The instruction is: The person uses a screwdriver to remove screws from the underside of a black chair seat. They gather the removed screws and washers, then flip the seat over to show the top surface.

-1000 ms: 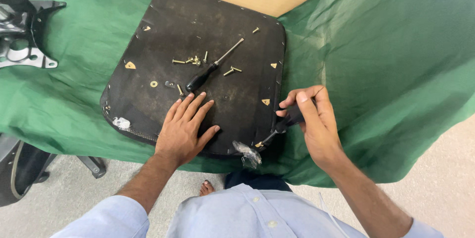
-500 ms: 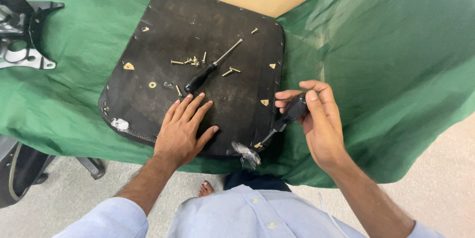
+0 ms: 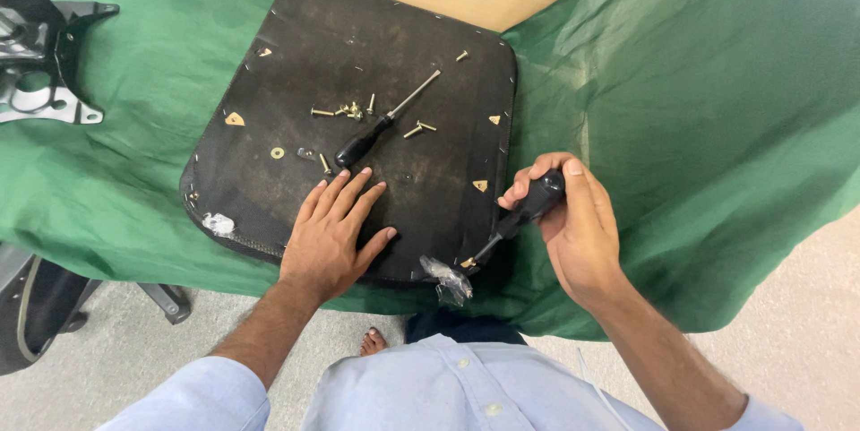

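A green cloth is covering the work surface and hanging over its near edge. A black seat panel, underside up, is lying on the cloth, its near edge close to the person. A grey metal bracket is sitting on the cloth at the far left edge, well apart from the panel.

The left hand is pressing flat on the panel near its near edge, fingers spread and straight, gripping nothing. The right hand is sitting just off the panel's near right corner, fingers curled tight around the black handle of a screwdriver. That screwdriver is slanting down and left, its tip meeting the panel's near edge by a scrap of clear plastic; the exact contact spot is too small to tell.

A second screwdriver, black handle and silver shaft, is lying loose near the panel's middle, just beyond the left fingertips and not touching them. Brass screws are lying scattered around its shaft. A small washer is lying toward the panel's left side.
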